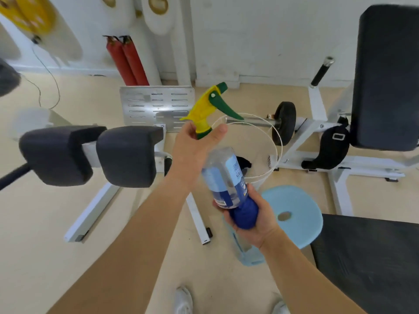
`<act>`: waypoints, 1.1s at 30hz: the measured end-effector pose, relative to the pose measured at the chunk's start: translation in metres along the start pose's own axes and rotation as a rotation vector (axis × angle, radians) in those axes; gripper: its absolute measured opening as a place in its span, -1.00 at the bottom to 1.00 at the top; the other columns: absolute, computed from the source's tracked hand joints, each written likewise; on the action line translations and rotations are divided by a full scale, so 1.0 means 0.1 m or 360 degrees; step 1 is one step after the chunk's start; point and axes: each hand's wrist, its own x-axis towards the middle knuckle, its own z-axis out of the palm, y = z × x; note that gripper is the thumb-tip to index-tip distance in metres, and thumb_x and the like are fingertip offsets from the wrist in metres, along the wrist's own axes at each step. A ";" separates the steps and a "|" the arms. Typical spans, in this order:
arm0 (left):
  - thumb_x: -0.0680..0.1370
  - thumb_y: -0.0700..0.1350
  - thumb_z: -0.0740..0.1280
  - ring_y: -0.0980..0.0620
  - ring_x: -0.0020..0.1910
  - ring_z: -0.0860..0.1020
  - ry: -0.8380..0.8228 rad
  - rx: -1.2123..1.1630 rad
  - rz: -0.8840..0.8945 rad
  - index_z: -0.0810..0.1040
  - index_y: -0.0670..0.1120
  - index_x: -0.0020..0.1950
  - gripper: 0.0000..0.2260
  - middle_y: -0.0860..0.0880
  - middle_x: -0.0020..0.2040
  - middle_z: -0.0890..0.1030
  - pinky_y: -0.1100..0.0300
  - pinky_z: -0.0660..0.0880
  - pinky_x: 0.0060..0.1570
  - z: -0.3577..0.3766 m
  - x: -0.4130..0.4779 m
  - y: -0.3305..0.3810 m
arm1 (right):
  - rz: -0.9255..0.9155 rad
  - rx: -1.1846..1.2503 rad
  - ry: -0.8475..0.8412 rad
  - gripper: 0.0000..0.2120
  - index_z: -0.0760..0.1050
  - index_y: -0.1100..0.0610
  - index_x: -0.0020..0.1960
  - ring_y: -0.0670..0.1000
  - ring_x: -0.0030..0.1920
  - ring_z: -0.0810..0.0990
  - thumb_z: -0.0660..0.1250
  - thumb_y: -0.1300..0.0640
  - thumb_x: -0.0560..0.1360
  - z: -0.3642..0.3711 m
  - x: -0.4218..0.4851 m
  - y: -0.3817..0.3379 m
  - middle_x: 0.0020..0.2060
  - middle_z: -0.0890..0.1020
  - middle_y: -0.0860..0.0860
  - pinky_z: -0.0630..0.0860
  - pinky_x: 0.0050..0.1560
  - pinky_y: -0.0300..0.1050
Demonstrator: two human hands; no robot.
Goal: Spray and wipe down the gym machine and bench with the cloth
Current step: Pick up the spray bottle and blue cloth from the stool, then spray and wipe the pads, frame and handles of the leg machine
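A blue label [235, 177] is seen on the one clear spray bottle [223, 177], but its writing is too blurred to be read. The bottle is held tilted between both hands: its yellow-and-green trigger head [208, 107] is gripped at the neck by the left hand [192, 150], while its base is clasped by the right hand [256, 220] together with one balled blue cloth [243, 214]. Two black padded rollers [56, 152] are seen at left, one black bench [374, 257] at lower right, and one pale blue stool [294, 207] just beside it.
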 end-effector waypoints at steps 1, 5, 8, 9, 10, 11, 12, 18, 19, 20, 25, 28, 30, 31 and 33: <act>0.43 0.03 0.59 0.16 -0.36 0.48 -0.0021 0.0068 -0.0016 0.53 0.01 -0.14 -0.75 0.17 -0.38 0.53 0.20 0.47 -0.21 -0.11 0.00 0.15 | 0.0031 -0.0030 -0.0029 -0.54 0.60 0.18 0.20 0.27 -0.04 0.69 0.38 -0.07 0.41 0.15 -0.03 0.05 0.07 0.68 0.20 0.63 -0.39 -0.07; 0.33 0.08 0.50 0.11 -0.31 0.49 -0.0240 0.0093 -0.0056 0.59 0.06 -0.15 -0.81 0.09 -0.32 0.55 0.18 0.41 -0.19 -0.62 -0.01 0.86 | 0.0145 -0.0174 -0.0117 -0.29 0.65 0.22 0.12 0.19 -0.20 0.70 0.67 -0.13 0.08 0.77 -0.09 0.27 -0.03 0.68 0.20 0.61 -0.45 -0.12; 0.29 0.06 0.49 -0.12 -0.06 0.50 -0.0291 0.0003 -0.0063 0.68 0.06 -0.06 -0.74 -0.15 -0.08 0.54 -0.07 0.50 0.06 -0.94 -0.03 1.25 | 0.0175 -0.0196 -0.0075 -0.45 0.67 0.23 0.06 0.13 -0.30 0.67 0.47 -0.17 0.26 1.17 -0.10 0.43 -0.07 0.68 0.18 0.58 -0.50 -0.15; 0.28 0.04 0.48 -0.13 -0.04 0.50 -0.0265 -0.0004 -0.0081 0.69 0.02 0.00 -0.68 -0.17 -0.06 0.53 -0.12 0.51 0.12 -1.02 -0.03 1.34 | 0.0179 -0.0196 -0.0068 -0.50 0.69 0.24 0.00 0.12 -0.31 0.67 0.42 -0.16 0.30 1.30 -0.12 0.47 -0.09 0.68 0.17 0.59 -0.48 -0.15; 0.26 0.02 0.48 -0.13 -0.05 0.50 -0.0204 0.0003 -0.0106 0.67 -0.05 0.06 -0.61 -0.17 -0.07 0.53 -0.14 0.52 0.13 -1.09 -0.04 1.42 | 0.0170 -0.0209 -0.0061 -0.52 0.71 0.23 -0.04 0.12 -0.29 0.68 0.40 -0.16 0.31 1.42 -0.12 0.51 -0.10 0.69 0.17 0.62 -0.43 -0.13; 0.26 0.00 0.47 -0.11 -0.10 0.50 -0.0142 0.0013 -0.0129 0.64 -0.12 0.10 -0.56 -0.17 -0.11 0.53 -0.12 0.51 0.09 -1.15 -0.03 1.48 | 0.0152 -0.0243 -0.0042 -0.53 0.71 0.22 -0.02 0.14 -0.25 0.70 0.41 -0.16 0.31 1.50 -0.11 0.53 -0.09 0.70 0.17 0.63 -0.31 -0.09; 0.28 -0.04 0.45 -0.09 -0.13 0.50 -0.0083 0.0019 -0.0132 0.63 -0.16 0.10 -0.57 -0.13 -0.15 0.54 -0.09 0.50 0.05 -1.22 -0.02 1.52 | 0.0136 -0.0304 -0.0021 -0.52 0.69 0.20 0.03 0.16 -0.18 0.71 0.43 -0.15 0.32 1.58 -0.10 0.54 -0.06 0.71 0.18 0.63 -0.16 -0.05; 0.44 -0.16 0.33 -0.09 0.14 0.65 0.0137 0.0131 -0.0093 0.66 0.14 0.01 -0.74 0.06 -0.01 0.72 -0.04 0.57 0.22 -1.53 -0.13 1.57 | 0.0113 -0.0629 -0.0021 -0.48 0.57 0.11 0.20 0.18 0.03 0.72 0.49 -0.09 0.31 1.77 -0.05 0.51 0.06 0.72 0.15 0.56 -0.11 -0.05; 0.48 -0.19 0.32 -0.12 0.18 0.65 0.0212 0.0144 -0.0103 0.63 0.12 0.05 -0.74 0.06 0.01 0.73 -0.04 0.57 0.23 -1.58 -0.15 1.55 | 0.0108 -0.0673 -0.0024 -0.50 0.58 0.11 0.17 0.17 0.00 0.72 0.51 -0.06 0.30 1.79 -0.02 0.51 0.04 0.72 0.14 0.55 -0.10 -0.05; 0.48 -0.19 0.33 -0.16 0.19 0.64 0.0288 0.0170 -0.0107 0.62 0.06 0.08 -0.76 0.04 0.02 0.73 -0.08 0.57 0.25 -1.65 -0.16 1.51 | 0.0110 -0.0736 -0.0023 -0.53 0.58 0.12 0.16 0.16 -0.01 0.73 0.52 -0.03 0.31 1.81 0.02 0.53 0.02 0.73 0.13 0.55 -0.11 -0.04; 0.59 -0.35 0.28 0.01 0.04 0.68 0.0394 0.0520 0.0086 0.59 -0.04 0.18 -0.73 0.01 0.09 0.68 0.11 0.65 0.07 -2.00 -0.25 1.29 | 0.0132 -0.1019 0.0108 -0.65 0.49 0.22 0.20 0.17 -0.06 0.71 0.45 0.10 0.49 1.98 0.22 0.84 -0.02 0.70 0.21 0.63 -0.22 -0.03; 0.60 -0.36 0.29 0.11 -0.08 0.67 0.0461 0.0661 0.0118 0.54 0.16 0.00 -0.63 0.15 -0.03 0.63 0.34 0.57 -0.09 -2.28 -0.34 1.14 | 0.0071 -0.0946 0.0205 -0.38 0.41 0.20 0.29 0.16 -0.03 0.66 0.52 0.10 0.30 2.13 0.33 1.09 0.14 0.62 0.24 0.65 -0.17 -0.01; 0.61 -0.33 0.32 0.13 -0.18 0.61 0.0517 0.0749 0.0093 0.49 0.12 -0.03 -0.69 0.17 -0.12 0.57 0.47 0.47 -0.20 -2.51 -0.36 1.00 | 0.0062 -0.0982 0.0233 -0.20 0.38 0.17 0.34 0.11 -0.03 0.63 0.54 0.04 0.15 2.22 0.40 1.24 0.14 0.62 0.20 0.60 -0.24 -0.08; 0.62 -0.30 0.33 0.13 -0.20 0.57 0.0534 0.0774 0.0063 0.47 0.07 -0.01 -0.75 0.17 -0.14 0.54 0.50 0.45 -0.25 -2.64 -0.36 0.92 | 0.0074 -0.0969 0.0239 -0.24 0.38 0.17 0.33 0.10 -0.02 0.63 0.54 0.05 0.19 2.27 0.44 1.32 0.13 0.61 0.19 0.59 -0.23 -0.08; 0.65 -0.23 0.32 0.12 -0.21 0.55 0.0536 0.0817 -0.0004 0.44 0.04 0.06 -0.84 0.15 -0.16 0.52 0.50 0.45 -0.28 -2.92 -0.33 0.73 | 0.0122 -0.0890 0.0266 -0.50 0.43 0.18 0.24 0.12 0.02 0.61 0.49 0.14 0.35 2.37 0.54 1.48 0.11 0.61 0.19 0.61 -0.02 -0.03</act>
